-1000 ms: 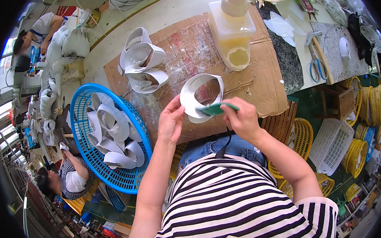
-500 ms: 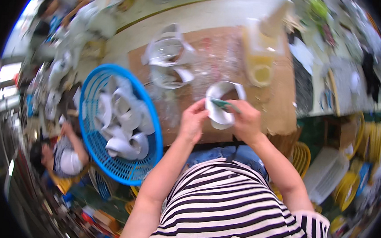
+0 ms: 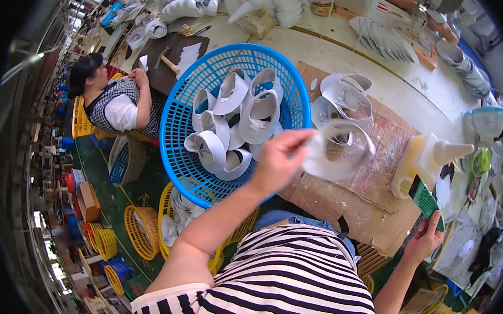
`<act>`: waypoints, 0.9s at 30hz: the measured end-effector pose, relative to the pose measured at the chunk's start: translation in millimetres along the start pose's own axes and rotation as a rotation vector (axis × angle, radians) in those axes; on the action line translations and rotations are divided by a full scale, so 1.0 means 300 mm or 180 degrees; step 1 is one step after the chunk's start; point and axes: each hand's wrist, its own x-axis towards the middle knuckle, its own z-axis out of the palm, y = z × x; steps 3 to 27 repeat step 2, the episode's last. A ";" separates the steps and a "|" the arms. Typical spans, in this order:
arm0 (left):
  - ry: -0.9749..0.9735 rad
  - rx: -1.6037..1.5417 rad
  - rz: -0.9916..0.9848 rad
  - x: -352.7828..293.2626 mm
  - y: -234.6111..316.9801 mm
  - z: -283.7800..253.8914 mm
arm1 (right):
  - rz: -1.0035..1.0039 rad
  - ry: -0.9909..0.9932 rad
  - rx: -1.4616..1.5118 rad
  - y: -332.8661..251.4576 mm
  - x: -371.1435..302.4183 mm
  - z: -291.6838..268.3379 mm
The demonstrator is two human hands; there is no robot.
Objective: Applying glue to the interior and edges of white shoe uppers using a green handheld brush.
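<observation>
My left hand point(image 3: 277, 165) pinches the edge of a white shoe upper point(image 3: 325, 170), a curved band with an open middle, blurred by motion. It hangs over the cardboard, just right of the big blue basket point(image 3: 295, 79). Inside that basket lie several more white uppers point(image 3: 263, 114). Off to the right, my right hand point(image 3: 425, 243) is closed around a flat green piece point(image 3: 426, 199) with a textured face and a dark end. Farther back on the cardboard point(image 3: 382, 225) rest a couple of white uppers point(image 3: 347, 96).
A bottle of yellowish liquid with a pointed nozzle point(image 3: 415, 164) stands on the cardboard's right side. Left of the basket a co-worker point(image 3: 122, 100) sits near a hammer point(image 3: 168, 61). Yellow baskets point(image 3: 142, 231) stand on the floor. Stacked white pieces point(image 3: 382, 39) lie across the worktable.
My hands have moved apart: the left carries the upper toward the basket, the right has drawn the green piece away from it to the right. The view has turned left.
</observation>
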 end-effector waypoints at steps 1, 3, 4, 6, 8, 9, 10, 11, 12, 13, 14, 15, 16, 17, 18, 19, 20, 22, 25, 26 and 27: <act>0.0272 0.0034 0.0058 0.001 0.033 -0.091 | 0.0010 -0.0040 -0.0045 -0.015 0.002 0.023; 0.0413 0.0377 0.0057 0.004 0.093 -0.187 | 0.0015 -0.0052 -0.0088 -0.032 -0.016 0.058; 0.0413 0.0377 0.0057 0.004 0.093 -0.187 | 0.0015 -0.0052 -0.0088 -0.032 -0.016 0.058; 0.0413 0.0377 0.0057 0.004 0.093 -0.187 | 0.0015 -0.0052 -0.0088 -0.032 -0.016 0.058; 0.0413 0.0377 0.0057 0.004 0.093 -0.187 | 0.0015 -0.0052 -0.0088 -0.032 -0.016 0.058; 0.0413 0.0377 0.0057 0.004 0.093 -0.187 | 0.0015 -0.0052 -0.0088 -0.032 -0.016 0.058; 0.0413 0.0377 0.0057 0.004 0.093 -0.187 | 0.0015 -0.0052 -0.0088 -0.032 -0.016 0.058; 0.0413 0.0377 0.0057 0.004 0.093 -0.187 | 0.0015 -0.0052 -0.0088 -0.032 -0.016 0.058; 0.0413 0.0377 0.0057 0.004 0.093 -0.187 | 0.0015 -0.0052 -0.0088 -0.032 -0.016 0.058; 0.0413 0.0377 0.0057 0.004 0.093 -0.187 | 0.0015 -0.0052 -0.0088 -0.032 -0.016 0.058; 0.0413 0.0377 0.0057 0.004 0.093 -0.187 | 0.0015 -0.0052 -0.0088 -0.032 -0.016 0.058; 0.0413 0.0377 0.0057 0.004 0.093 -0.187 | 0.0015 -0.0052 -0.0088 -0.032 -0.016 0.058; 0.0413 0.0377 0.0057 0.004 0.093 -0.187 | 0.0015 -0.0052 -0.0088 -0.032 -0.016 0.058; 0.0413 0.0377 0.0057 0.004 0.093 -0.187 | 0.0015 -0.0052 -0.0088 -0.032 -0.016 0.058; 0.0413 0.0377 0.0057 0.004 0.093 -0.187 | 0.0015 -0.0052 -0.0088 -0.032 -0.016 0.058; 0.0413 0.0377 0.0057 0.004 0.093 -0.187 | 0.0015 -0.0052 -0.0088 -0.032 -0.016 0.058; 0.0413 0.0377 0.0057 0.004 0.093 -0.187 | 0.0015 -0.0052 -0.0088 -0.032 -0.016 0.058; 0.0413 0.0377 0.0057 0.004 0.093 -0.187 | 0.0015 -0.0052 -0.0088 -0.032 -0.016 0.058; 0.0413 0.0377 0.0057 0.004 0.093 -0.187 | 0.0015 -0.0052 -0.0088 -0.032 -0.016 0.058; 0.0413 0.0377 0.0057 0.004 0.093 -0.187 | 0.0015 -0.0052 -0.0088 -0.032 -0.016 0.058; 0.0413 0.0377 0.0057 0.004 0.093 -0.187 | 0.0015 -0.0052 -0.0088 -0.032 -0.016 0.058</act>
